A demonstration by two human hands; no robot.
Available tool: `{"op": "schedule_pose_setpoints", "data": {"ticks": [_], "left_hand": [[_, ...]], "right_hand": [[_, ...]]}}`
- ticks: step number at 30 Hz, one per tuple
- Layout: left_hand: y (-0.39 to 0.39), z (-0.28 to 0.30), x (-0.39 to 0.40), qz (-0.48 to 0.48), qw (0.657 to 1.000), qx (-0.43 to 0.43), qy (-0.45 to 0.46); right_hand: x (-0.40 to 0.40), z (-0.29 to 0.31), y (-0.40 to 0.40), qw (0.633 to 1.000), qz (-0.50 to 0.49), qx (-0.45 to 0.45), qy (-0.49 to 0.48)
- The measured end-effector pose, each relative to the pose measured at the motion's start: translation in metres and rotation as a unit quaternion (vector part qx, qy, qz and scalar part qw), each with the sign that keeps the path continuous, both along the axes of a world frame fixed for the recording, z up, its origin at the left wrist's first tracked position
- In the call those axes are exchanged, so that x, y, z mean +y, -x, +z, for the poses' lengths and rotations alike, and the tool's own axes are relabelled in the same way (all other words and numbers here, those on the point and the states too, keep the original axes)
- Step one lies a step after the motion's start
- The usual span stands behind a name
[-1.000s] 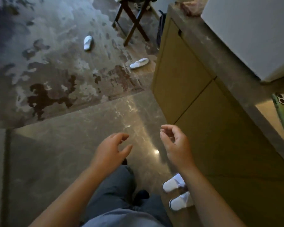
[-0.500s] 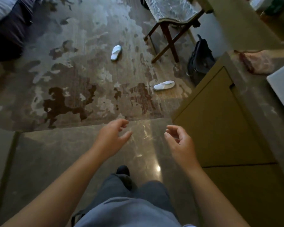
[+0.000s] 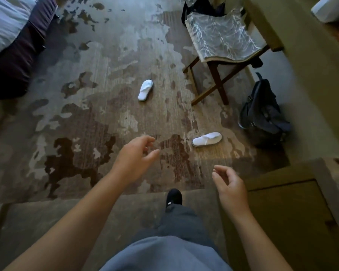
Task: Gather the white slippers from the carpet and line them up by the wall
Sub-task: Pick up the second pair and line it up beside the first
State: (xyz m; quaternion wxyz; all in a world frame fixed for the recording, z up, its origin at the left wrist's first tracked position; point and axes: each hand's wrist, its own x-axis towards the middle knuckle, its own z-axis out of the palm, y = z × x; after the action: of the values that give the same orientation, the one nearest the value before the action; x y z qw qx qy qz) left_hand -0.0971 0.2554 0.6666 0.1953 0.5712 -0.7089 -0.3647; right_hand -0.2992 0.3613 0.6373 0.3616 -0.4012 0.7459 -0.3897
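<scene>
Two white slippers lie on the patterned carpet point(image 3: 98, 98). The far slipper point(image 3: 145, 90) lies mid-carpet, toe pointing away. The near slipper point(image 3: 206, 139) lies sideways by the carpet's right part, close to the backpack. My left hand point(image 3: 134, 156) hovers open over the carpet's near edge, left of the near slipper and apart from it. Lower and to the right, my right hand point(image 3: 228, 184) hangs with loosely curled fingers that hold nothing. Neither hand touches a slipper.
A folding wooden stool point(image 3: 221, 42) with a patterned cloth stands behind the near slipper. A dark backpack point(image 3: 262, 114) leans by the wall at right. A cabinet point(image 3: 286, 208) fills the lower right. A bed point(image 3: 10, 36) sits top left. My dark-socked foot point(image 3: 173, 196) meets the carpet edge.
The view has moved forward off the stone floor toward the carpet; the slippers look nearer. The two slippers by the cabinet have dropped out of view. Both hands stay empty.
</scene>
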Motion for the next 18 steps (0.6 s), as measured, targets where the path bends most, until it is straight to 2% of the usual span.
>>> {"op": "schedule_pose_setpoints", "data": {"ticks": [4,10,15,18], "left_hand": [[0.001,0.007,-0.093,0.043,0.999,-0.014,-0.008],[-0.015,-0.023,-0.19,0.087,0.991,-0.039,-0.098],[-0.03,-0.072,-0.325,0.097,0.984,-0.052,-0.142],[-0.031,-0.1,-0.431,0.045,0.985,-0.068,-0.151]], "right_hand": [[-0.124,0.018,0.024,0.998,0.059,0.016,0.016],[-0.298,0.016,0.021,0.99,0.132,0.046,0.013],[-0.44,-0.026,0.003,0.992,0.12,0.044,-0.02],[-0.522,-0.061,-0.003,0.995,0.078,0.036,-0.051]]}}
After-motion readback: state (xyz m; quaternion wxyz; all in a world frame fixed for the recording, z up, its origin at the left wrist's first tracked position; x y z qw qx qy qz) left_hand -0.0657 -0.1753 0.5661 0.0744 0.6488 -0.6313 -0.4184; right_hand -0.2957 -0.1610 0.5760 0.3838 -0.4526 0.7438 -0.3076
